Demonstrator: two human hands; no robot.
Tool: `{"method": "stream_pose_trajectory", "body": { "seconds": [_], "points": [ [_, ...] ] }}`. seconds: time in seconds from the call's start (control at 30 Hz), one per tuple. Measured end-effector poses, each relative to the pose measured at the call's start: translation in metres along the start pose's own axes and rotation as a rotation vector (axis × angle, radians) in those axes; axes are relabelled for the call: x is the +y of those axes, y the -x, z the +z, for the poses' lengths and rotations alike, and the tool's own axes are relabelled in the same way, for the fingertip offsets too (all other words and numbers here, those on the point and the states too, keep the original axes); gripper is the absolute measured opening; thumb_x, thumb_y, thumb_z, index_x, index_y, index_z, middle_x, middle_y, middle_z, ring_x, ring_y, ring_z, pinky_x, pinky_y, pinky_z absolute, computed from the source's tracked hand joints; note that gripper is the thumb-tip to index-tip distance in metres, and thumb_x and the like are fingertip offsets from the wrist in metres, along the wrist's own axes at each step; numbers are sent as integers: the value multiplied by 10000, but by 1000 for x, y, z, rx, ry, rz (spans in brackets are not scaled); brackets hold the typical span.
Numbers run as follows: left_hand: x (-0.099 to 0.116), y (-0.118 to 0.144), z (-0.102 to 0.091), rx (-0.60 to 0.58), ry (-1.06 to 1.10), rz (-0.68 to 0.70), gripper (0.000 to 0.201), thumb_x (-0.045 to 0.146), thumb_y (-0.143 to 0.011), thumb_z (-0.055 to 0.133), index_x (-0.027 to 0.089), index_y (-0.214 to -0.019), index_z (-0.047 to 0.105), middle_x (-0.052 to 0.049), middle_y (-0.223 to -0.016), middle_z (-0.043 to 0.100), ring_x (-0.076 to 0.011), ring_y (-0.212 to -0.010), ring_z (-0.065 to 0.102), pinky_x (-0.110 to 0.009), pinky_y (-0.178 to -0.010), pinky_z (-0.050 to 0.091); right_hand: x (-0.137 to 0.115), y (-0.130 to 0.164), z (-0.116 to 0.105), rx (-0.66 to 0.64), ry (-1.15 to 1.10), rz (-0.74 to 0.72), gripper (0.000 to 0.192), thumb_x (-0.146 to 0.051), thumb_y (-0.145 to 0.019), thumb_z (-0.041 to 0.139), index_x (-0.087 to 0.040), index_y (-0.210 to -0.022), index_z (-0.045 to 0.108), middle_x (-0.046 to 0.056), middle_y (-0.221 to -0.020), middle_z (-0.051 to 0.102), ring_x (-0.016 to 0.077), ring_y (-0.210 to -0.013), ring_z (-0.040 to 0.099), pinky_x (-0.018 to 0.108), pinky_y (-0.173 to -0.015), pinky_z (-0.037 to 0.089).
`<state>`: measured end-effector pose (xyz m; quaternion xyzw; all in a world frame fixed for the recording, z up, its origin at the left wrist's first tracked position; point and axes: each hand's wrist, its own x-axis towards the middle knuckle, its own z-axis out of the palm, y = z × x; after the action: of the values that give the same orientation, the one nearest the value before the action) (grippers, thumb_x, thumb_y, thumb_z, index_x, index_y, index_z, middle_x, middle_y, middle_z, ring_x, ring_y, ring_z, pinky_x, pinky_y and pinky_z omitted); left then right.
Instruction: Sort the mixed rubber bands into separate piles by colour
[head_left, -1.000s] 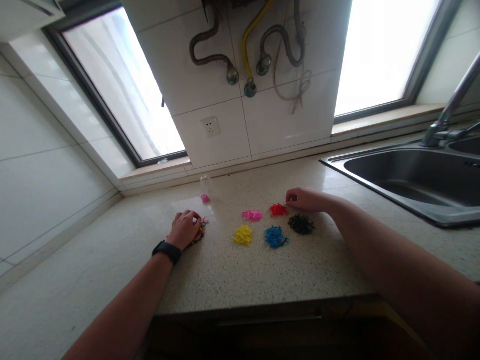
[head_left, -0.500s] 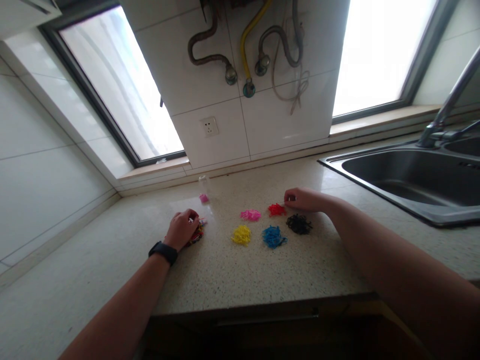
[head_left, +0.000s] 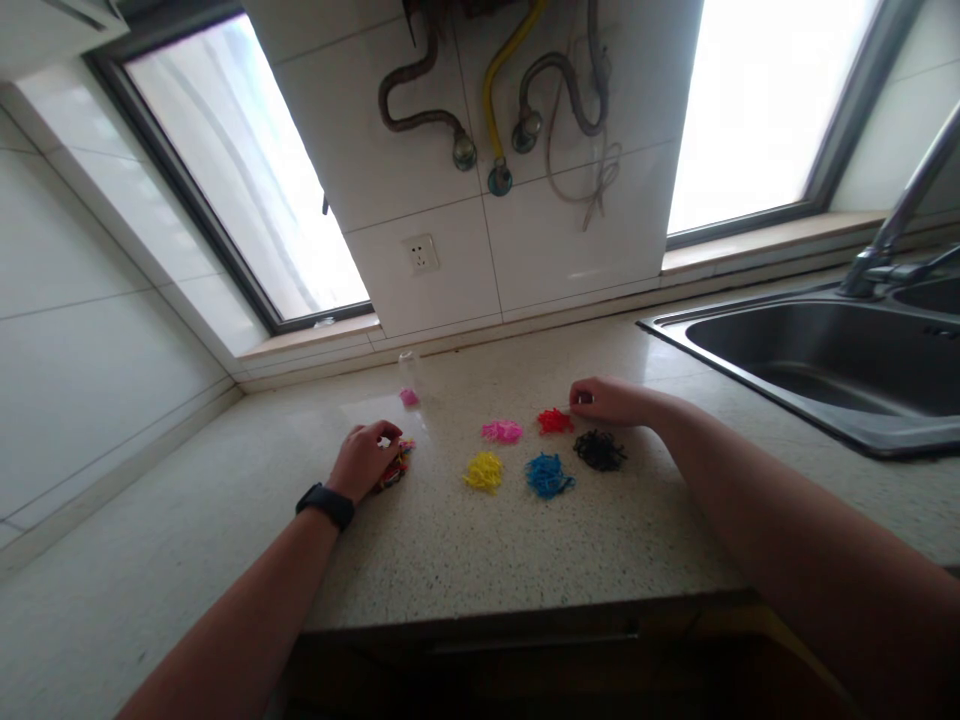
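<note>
You stand at a speckled stone countertop (head_left: 480, 545) that runs into a corner of a white-tiled room. Take the wall socket (head_left: 421, 254) as your landmark: it sits on the tiled pier between two bright windows, one (head_left: 247, 180) to its left and one (head_left: 757, 110) far to its right. Above and right of the socket, hoses and a yellow pipe (head_left: 504, 80) hang from the wall. Well to the right of the socket and lower, a steel sink (head_left: 825, 350) is set into the countertop, with a tap (head_left: 896, 225) at its far edge.

Below the socket, small sorted heaps lie on the stone. Straight below and slightly right come the pink heap (head_left: 502, 431) and the yellow heap (head_left: 484, 470); further right the red heap (head_left: 555, 421), the blue heap (head_left: 549, 475) and the black heap (head_left: 599, 450). Just below the socket, near the back edge, stands a small clear container (head_left: 409, 380) with something pink in its bottom.

Your left hand (head_left: 365, 460), a dark watch (head_left: 325, 504) on its wrist, rests below and left of the socket, fingers curled down onto a mixed-colour heap (head_left: 395, 466) that shows just beyond its fingertips; you cannot tell whether anything is pinched. Your right hand (head_left: 611, 400) lies below and right of the socket, fingers drawn together, its tips just beside the red heap and touching its right edge, with the black heap close under the wrist.
</note>
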<state>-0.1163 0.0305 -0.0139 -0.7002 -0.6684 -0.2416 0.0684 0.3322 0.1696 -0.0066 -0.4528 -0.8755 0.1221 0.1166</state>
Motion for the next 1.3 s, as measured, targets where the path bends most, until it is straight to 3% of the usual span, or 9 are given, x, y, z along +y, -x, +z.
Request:
{"method": "stream_pose_trajectory", "body": {
  "seconds": [0.4,0.53,0.7,0.83,1.0,1.17,1.3],
  "points": [
    [10,2,-8,91,88,-18,166,317,-838,608,222,-914,721,-39,-846,717,-216,-805,607,-345,-790,472,4,-1,3,9,-7,-23,215,-359,-810,583,-196,-899,691,52,-823,702,169,-686,598,269,-594,379],
    [37,4,-19,127,217,69,174,302,-849,605,221,-938,730,-39,-881,714,-194,-809,592,-334,-795,468,6,-3,5,16,6,-12,220,-358,-805,583,-199,-907,695,51,-825,703,171,-685,597,270,-589,374],
    [87,14,-28,-9,602,-75,256,380,-842,653,197,-997,739,-60,-877,737,-147,-659,582,-275,-598,446,4,-2,3,7,-11,-6,221,-356,-807,581,-194,-910,690,53,-822,705,172,-688,600,272,-591,379],
    [121,26,-32,-125,985,-164,254,362,-806,713,183,-985,740,-81,-949,752,-170,-861,664,-289,-764,494,-2,1,0,3,-12,7,206,-345,-810,581,-194,-902,687,52,-832,708,172,-700,605,273,-606,387],
    [145,39,-37,-188,1189,-191,221,319,-799,732,178,-969,738,-80,-934,751,-166,-860,664,-293,-782,503,-6,2,-2,0,-13,-6,213,-344,-811,578,-185,-902,686,59,-840,708,174,-705,604,275,-609,392],
    [147,42,-37,-201,1194,-170,224,328,-804,718,185,-975,730,-89,-944,748,-181,-845,669,-316,-753,522,-10,4,-5,-10,-9,1,218,-340,-810,571,-181,-907,685,61,-834,708,177,-706,603,279,-610,394],
    [139,38,-34,-180,1025,-105,255,371,-831,668,185,-997,721,-95,-962,746,-200,-867,676,-335,-750,533,-13,6,-7,-15,-5,14,225,-354,-813,575,-186,-910,687,64,-843,713,177,-702,603,281,-608,393]
  ]
}}
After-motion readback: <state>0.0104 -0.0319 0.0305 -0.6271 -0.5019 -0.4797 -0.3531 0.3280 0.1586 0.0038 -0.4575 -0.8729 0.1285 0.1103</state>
